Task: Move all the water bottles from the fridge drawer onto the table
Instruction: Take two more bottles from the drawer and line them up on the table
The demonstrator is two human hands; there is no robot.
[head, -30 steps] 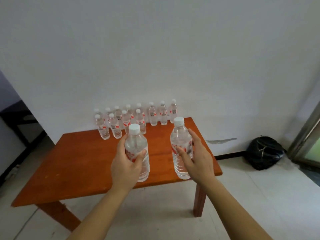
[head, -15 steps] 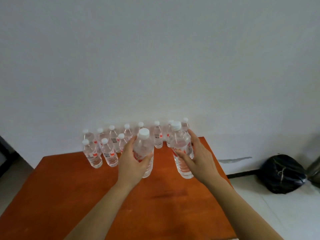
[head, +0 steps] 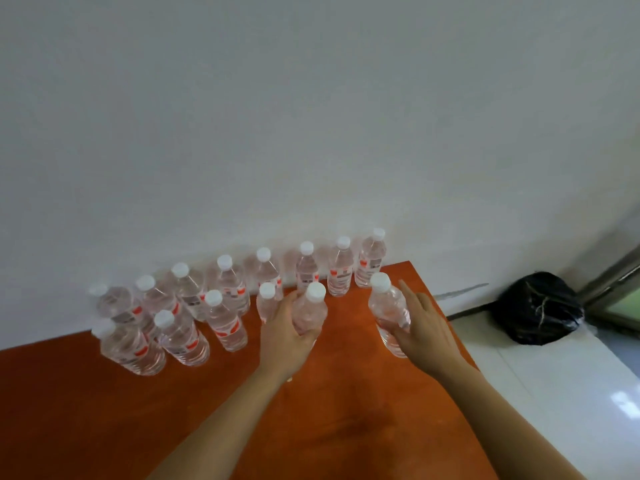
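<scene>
My left hand (head: 285, 332) grips a clear water bottle with a white cap (head: 310, 311), held upright over the far part of the orange wooden table (head: 104, 410), just right of the front row. My right hand (head: 424, 327) grips a second bottle (head: 388, 306) near the table's right edge, its base at or just above the wood. Several more bottles stand in two rows along the wall: a back row (head: 341, 268) and a shorter front row (head: 225, 320). The fridge drawer is out of sight.
A white wall rises right behind the bottles. A black bag (head: 536, 308) lies on the pale floor to the right of the table, beside a door frame (head: 613, 282). The near half of the table shows only bare wood.
I have come closer to the table. Both hands have carried their bottles forward and down, to the far part of the table beside the rows.
</scene>
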